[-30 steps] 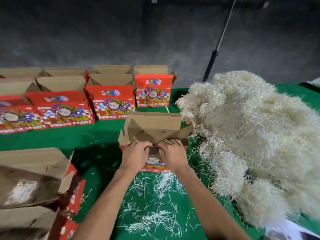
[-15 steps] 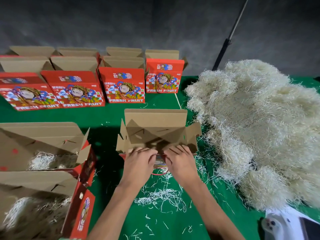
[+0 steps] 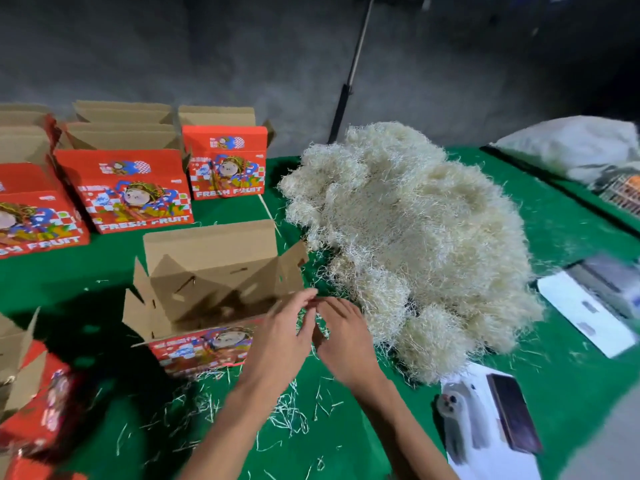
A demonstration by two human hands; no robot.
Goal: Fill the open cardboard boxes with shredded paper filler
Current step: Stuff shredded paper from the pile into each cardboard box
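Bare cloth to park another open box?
Free: green cloth between the open box and the red boxes behind it; also right of the filler pile. Crowded: hands by the pile, phones near-right.

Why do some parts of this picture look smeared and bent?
Head view: the wide lens bows the green table edges; motion blur smears the white papers at right and the red printed box at lower left; the open brown cardboard box casts a dark shadow leftward.
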